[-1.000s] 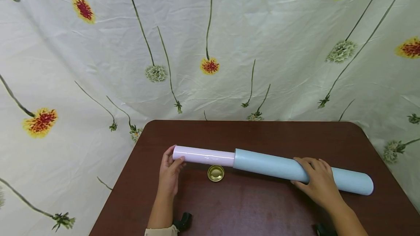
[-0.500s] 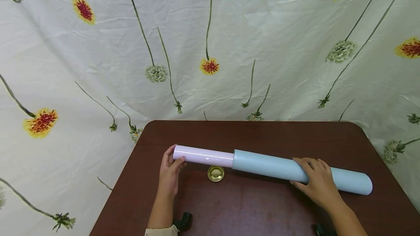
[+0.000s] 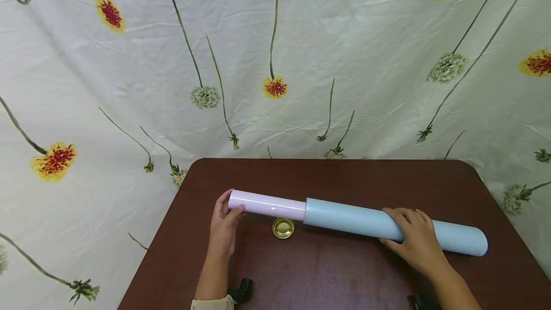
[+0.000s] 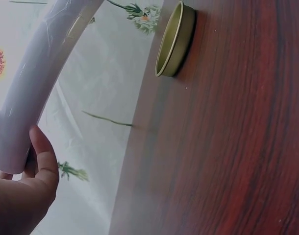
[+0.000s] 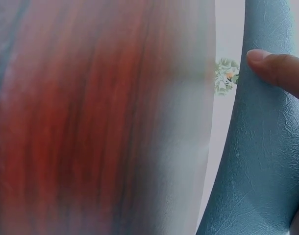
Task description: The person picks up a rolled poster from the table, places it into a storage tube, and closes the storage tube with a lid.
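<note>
My left hand (image 3: 223,228) grips the outer left end of a glossy lavender roll (image 3: 267,204), thumb in front and fingers behind. The roll's other end sits inside the open left end of a long light blue tube (image 3: 344,215), so that part is hidden. Over the tube's right half lies my right hand (image 3: 415,238), its fingers and thumb curled round it. In the left wrist view, my thumb presses the side of the lavender roll (image 4: 37,73). The right wrist view shows my thumb on the textured blue tube (image 5: 257,142).
A small round gold cap (image 3: 283,228), hollow side up, rests on the dark brown table (image 3: 327,267) just in front of the roll. Behind the table hangs a white cloth (image 3: 370,37) printed with flowers. Black straps or devices (image 3: 242,291) show at my wrists.
The blue tube and my right hand have shifted slightly left, while my left hand and the lavender roll have moved slightly right. Less of the roll now shows outside the tube.
</note>
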A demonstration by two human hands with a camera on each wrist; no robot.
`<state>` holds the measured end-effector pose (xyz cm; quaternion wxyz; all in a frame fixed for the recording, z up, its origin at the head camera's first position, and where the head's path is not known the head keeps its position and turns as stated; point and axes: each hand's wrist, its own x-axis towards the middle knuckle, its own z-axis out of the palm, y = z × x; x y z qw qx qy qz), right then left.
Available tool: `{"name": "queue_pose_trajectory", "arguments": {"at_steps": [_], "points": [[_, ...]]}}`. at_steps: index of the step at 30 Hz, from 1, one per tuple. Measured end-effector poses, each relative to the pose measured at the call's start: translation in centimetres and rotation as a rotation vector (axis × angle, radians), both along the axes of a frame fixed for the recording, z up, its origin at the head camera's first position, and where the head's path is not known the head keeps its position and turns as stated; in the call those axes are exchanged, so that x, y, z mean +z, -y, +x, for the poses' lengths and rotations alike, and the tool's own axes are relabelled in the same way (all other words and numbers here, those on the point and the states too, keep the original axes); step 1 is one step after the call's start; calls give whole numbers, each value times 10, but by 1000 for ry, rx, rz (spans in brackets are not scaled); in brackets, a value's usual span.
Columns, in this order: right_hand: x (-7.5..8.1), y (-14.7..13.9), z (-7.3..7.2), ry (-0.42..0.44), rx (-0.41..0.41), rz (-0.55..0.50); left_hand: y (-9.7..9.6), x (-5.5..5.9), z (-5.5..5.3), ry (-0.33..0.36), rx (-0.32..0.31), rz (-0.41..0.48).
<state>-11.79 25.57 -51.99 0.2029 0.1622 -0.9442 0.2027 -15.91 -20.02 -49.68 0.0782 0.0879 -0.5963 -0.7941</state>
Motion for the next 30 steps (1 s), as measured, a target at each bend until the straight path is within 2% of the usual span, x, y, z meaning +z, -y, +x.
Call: {"name": "queue_pose_trajectory", "arguments": {"at_steps": [30], "points": [[1,8,-1,-9,9,-15,-3,-5,1,17,-28,0]]}}
